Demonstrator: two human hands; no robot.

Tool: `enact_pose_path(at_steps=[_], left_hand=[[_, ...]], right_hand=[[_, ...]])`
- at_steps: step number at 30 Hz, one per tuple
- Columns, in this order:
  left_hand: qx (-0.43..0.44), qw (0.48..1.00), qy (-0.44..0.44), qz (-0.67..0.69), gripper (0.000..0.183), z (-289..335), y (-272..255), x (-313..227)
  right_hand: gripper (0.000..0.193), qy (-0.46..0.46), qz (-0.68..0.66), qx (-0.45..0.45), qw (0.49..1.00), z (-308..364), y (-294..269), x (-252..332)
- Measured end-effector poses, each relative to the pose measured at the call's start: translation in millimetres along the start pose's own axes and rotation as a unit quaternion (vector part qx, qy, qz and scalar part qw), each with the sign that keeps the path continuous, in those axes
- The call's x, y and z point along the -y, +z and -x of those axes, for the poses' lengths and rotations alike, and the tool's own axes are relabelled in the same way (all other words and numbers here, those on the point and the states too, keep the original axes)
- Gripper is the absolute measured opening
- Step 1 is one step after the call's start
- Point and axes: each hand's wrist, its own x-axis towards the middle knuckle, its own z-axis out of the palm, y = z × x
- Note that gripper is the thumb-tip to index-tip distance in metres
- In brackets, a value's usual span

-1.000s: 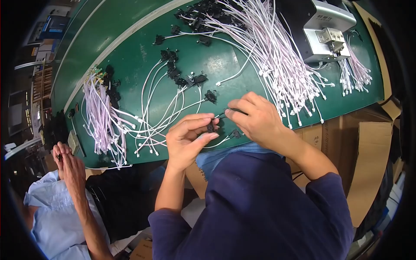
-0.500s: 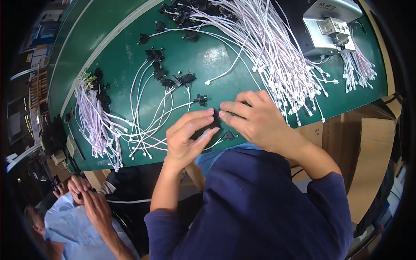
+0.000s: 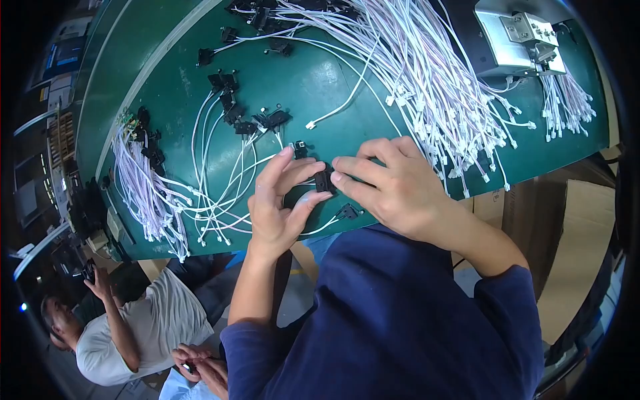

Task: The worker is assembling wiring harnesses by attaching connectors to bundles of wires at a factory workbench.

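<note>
Near the bench's front edge, my left hand (image 3: pixel 270 210) pinches a small black plastic housing (image 3: pixel 323 181) between thumb and fingers, its index finger raised. My right hand (image 3: pixel 403 190) closes in from the other side, thumb and index fingertips pressed on the housing's right side. Its finer details are too small to tell. Another black housing on white cable (image 3: pixel 348 212) lies just below my hands. Just above my left fingertips sits one more black piece (image 3: pixel 300 148). Several cabled black housings (image 3: pixel 230 110) are spread to the upper left.
A big heap of white cables (image 3: pixel 433 87) with white plugs covers the back right. Beside it stands a metal bench device (image 3: pixel 517 40), with a smaller cable bunch (image 3: pixel 567 107) nearby. Another cable bundle (image 3: pixel 143 187) lies left on the green bench (image 3: pixel 167 87). Co-workers (image 3: pixel 143 313) sit at lower left.
My left index finger has lifted, leaving the black housing more exposed. My right hand stays at it. The view has shifted slightly, and a co-worker in a pale grey shirt now shows at lower left.
</note>
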Motion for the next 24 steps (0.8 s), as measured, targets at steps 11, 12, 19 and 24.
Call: enact_pose_path(at_steps=[11, 12, 19, 24], left_hand=[[0.044, 0.988, 0.068, -0.131, 0.082, -23, -16, -9], [0.057, 0.987, 0.055, -0.140, 0.079, -22, -15, -10], [0.096, 0.972, 0.124, -0.177, 0.068, -20, -13, -10], [0.059, 0.983, 0.122, -0.128, 0.068, -12, -7, -15]], right_hand=[[0.030, -0.009, 0.007, -0.003, 1.000, -13, -1, 0], [0.030, -0.008, 0.014, 0.011, 1.000, -14, -3, 3], [0.016, 0.075, -0.060, 0.087, 0.992, -38, -18, 14], [0.021, 0.190, 0.046, 0.303, 0.933, -77, -32, 18]])
